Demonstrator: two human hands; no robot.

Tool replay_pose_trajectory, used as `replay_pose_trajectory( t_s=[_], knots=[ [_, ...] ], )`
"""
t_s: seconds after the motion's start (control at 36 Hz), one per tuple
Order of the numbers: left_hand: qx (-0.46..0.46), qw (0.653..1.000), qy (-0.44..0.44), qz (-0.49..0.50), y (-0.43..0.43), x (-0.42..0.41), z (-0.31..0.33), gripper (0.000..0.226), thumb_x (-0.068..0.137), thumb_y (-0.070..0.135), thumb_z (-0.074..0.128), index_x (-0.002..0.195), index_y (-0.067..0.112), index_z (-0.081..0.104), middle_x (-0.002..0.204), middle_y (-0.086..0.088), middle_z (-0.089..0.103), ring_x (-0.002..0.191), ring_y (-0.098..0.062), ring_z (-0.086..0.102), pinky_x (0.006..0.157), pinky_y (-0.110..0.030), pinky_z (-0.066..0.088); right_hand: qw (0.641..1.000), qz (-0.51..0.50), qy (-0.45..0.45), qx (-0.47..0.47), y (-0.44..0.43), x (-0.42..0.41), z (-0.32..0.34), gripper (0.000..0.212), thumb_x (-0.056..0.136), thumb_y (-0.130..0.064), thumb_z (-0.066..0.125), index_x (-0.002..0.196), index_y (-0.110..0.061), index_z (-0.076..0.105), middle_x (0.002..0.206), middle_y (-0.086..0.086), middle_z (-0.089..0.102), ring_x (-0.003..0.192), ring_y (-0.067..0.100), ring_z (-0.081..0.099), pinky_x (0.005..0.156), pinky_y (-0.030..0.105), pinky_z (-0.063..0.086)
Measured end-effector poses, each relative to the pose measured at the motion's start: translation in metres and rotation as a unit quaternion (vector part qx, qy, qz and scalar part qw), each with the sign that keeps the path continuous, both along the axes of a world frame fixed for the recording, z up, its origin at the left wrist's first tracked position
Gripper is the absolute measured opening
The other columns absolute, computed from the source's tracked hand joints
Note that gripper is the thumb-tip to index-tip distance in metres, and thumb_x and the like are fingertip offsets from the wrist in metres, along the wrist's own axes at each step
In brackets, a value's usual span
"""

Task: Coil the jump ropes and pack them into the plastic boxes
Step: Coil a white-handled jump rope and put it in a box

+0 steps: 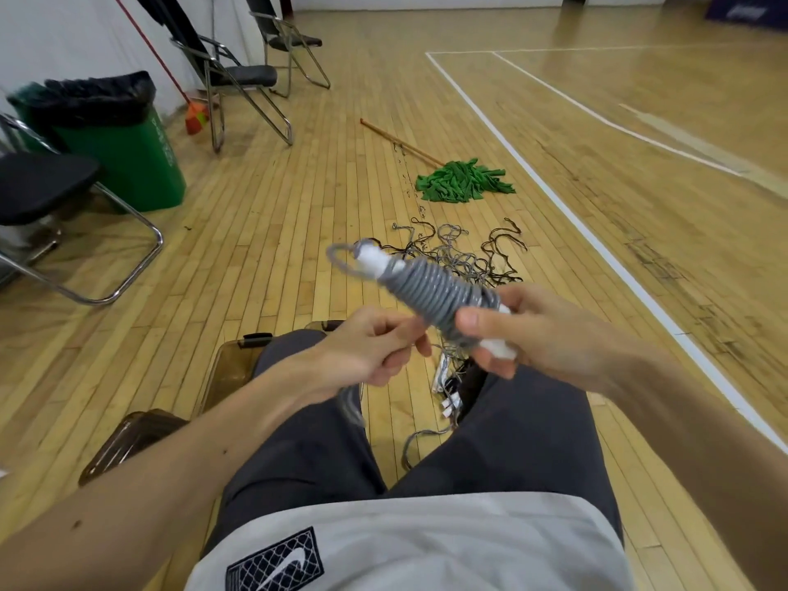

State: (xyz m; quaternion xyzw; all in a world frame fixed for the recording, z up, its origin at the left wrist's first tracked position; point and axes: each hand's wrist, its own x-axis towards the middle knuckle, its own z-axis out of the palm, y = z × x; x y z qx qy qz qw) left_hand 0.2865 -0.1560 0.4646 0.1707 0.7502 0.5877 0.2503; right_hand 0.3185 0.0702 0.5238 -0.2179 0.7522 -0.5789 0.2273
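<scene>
Right hand (pixel 524 330) has the rope (pixel 443 287): grip closed round the lower white handle, thumb lying on the grey turns. The rope is wound tight round its handles, a bundle held in the air above my knees and pointing to 10 o'clock, with a small loop sticking out at the far end.

Left hand (pixel 371 347) sits just at 8 o'clock of the bundle, fingers curled, grip pinching what looks like the loose grey tail. It's blurred there, and a strand hangs below that wrist.

Now the boxes, two brown see-through ones on the floor to my left. The first box (pixel 230 364) lies against my left thigh, with a black latch on its far rim. My leg and arm cover most of it, so I can't tell what's inside. The second box (pixel 128 441) is at 8 o'clock under my forearm, and I can't make out its contents either.

At 12 o'clock of my hands lies the pile (pixel 460 258) of loose ropes, grey and dark, tangled on the floor. More white handles (pixel 447 394) lie between my legs. Beyond the pile is a green mop (pixel 462 181). At 10 o'clock is a green bin (pixel 128 134) with a black liner, with chairs (pixel 239 74) beside it.
</scene>
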Motion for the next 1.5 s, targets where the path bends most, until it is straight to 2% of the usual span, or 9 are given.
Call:
replay_pose_trajectory(
  t_s=[0.25, 0.39, 0.5, 0.81, 0.97, 1.14, 1.22, 1.39, 1.5],
  knots=[
    [-0.074, 0.997, 0.022, -0.012, 0.022, 0.014, 0.007, 0.026, 0.106, 0.030, 0.046, 0.111, 0.014, 0.064, 0.058, 0.009, 0.032, 0.050, -0.006, 0.029, 0.046, -0.022, 0.024, 0.983, -0.163, 0.014, 0.078, -0.002, -0.018, -0.027, 0.033, 0.092, -0.042, 0.069, 0.074, -0.014, 0.062, 0.053, -0.007, 0.057, 0.050, 0.009, 0.047, 0.050, 0.016, 0.040],
    [-0.196, 0.970, 0.138, -0.047, 0.024, 0.015, 0.007, 0.024, 0.105, 0.028, 0.049, 0.094, 0.009, 0.060, 0.066, 0.005, 0.046, 0.056, -0.010, 0.044, 0.059, -0.032, 0.037, 0.976, -0.200, 0.024, 0.086, -0.001, -0.025, -0.040, 0.036, 0.091, -0.041, 0.071, 0.082, -0.007, 0.066, 0.058, 0.001, 0.058, 0.047, 0.011, 0.045, 0.047, 0.017, 0.039],
    [-0.257, 0.950, 0.160, -0.071, 0.024, 0.018, 0.010, 0.025, 0.104, 0.031, 0.049, 0.117, 0.012, 0.060, 0.077, -0.006, 0.062, 0.070, -0.022, 0.060, 0.072, -0.047, 0.051, 0.965, -0.231, 0.037, 0.121, 0.000, -0.032, -0.049, 0.038, 0.088, -0.044, 0.073, 0.079, -0.009, 0.063, 0.059, 0.002, 0.059, 0.044, 0.008, 0.046, 0.046, 0.020, 0.038],
    [-0.346, 0.861, 0.364, -0.085, 0.018, -0.005, 0.056, 0.022, 0.093, 0.041, 0.065, 0.103, 0.024, 0.075, 0.076, 0.023, 0.050, 0.076, 0.004, 0.051, 0.067, -0.011, 0.037, 0.925, -0.066, 0.061, 0.369, -0.006, -0.034, -0.035, 0.044, 0.085, -0.055, 0.073, 0.077, -0.014, 0.060, 0.060, -0.007, 0.061, 0.044, 0.004, 0.051, 0.049, 0.019, 0.043],
    [-0.208, 0.935, 0.277, -0.077, 0.012, -0.032, 0.070, 0.028, 0.072, 0.031, 0.088, 0.088, 0.024, 0.065, 0.077, 0.006, 0.068, 0.068, 0.000, 0.060, 0.065, -0.015, 0.048, 0.937, 0.067, 0.058, 0.337, -0.014, -0.035, -0.014, 0.042, 0.085, -0.053, 0.073, 0.087, -0.013, 0.062, 0.069, -0.002, 0.066, 0.053, 0.005, 0.056, 0.063, 0.024, 0.049],
    [-0.080, 0.982, 0.170, 0.029, -0.003, -0.048, 0.062, 0.029, 0.077, 0.020, 0.083, 0.089, 0.006, 0.060, 0.081, -0.006, 0.069, 0.052, -0.012, 0.051, 0.050, -0.020, 0.041, 0.965, 0.219, -0.038, 0.140, -0.029, -0.030, -0.019, 0.034, 0.081, -0.044, 0.074, 0.091, -0.012, 0.067, 0.082, 0.022, 0.063, 0.068, 0.030, 0.053, 0.059, 0.033, 0.044],
    [-0.061, 0.989, 0.126, 0.050, -0.008, -0.046, 0.044, 0.027, 0.076, 0.024, 0.082, 0.091, 0.011, 0.064, 0.083, -0.005, 0.073, 0.062, -0.024, 0.061, 0.058, -0.031, 0.050, 0.981, 0.176, -0.056, 0.066, -0.034, -0.037, -0.023, 0.031, 0.084, -0.048, 0.068, 0.085, -0.018, 0.066, 0.069, 0.002, 0.059, 0.059, 0.017, 0.050, 0.056, 0.028, 0.040],
    [-0.011, 0.992, 0.055, 0.116, -0.028, -0.057, 0.010, 0.009, 0.098, 0.016, 0.057, 0.096, 0.009, 0.064, 0.078, -0.009, 0.066, 0.064, -0.011, 0.065, 0.061, -0.022, 0.054, 0.983, 0.123, -0.138, -0.007, -0.041, -0.060, -0.043, 0.027, 0.086, -0.049, 0.064, 0.075, -0.024, 0.067, 0.064, -0.001, 0.055, 0.052, 0.010, 0.044, 0.054, 0.024, 0.034],
    [0.057, 0.980, -0.124, 0.147, -0.060, -0.067, -0.039, 0.034, 0.098, 0.023, 0.060, 0.116, -0.005, 0.059, 0.104, -0.030, 0.068, 0.090, -0.039, 0.069, 0.075, -0.046, 0.060, 0.980, 0.064, -0.184, -0.036, -0.045, -0.084, -0.055, 0.039, 0.084, -0.050, 0.069, 0.092, -0.013, 0.067, 0.066, 0.003, 0.054, 0.052, 0.010, 0.044, 0.053, 0.021, 0.038]
  ],
)
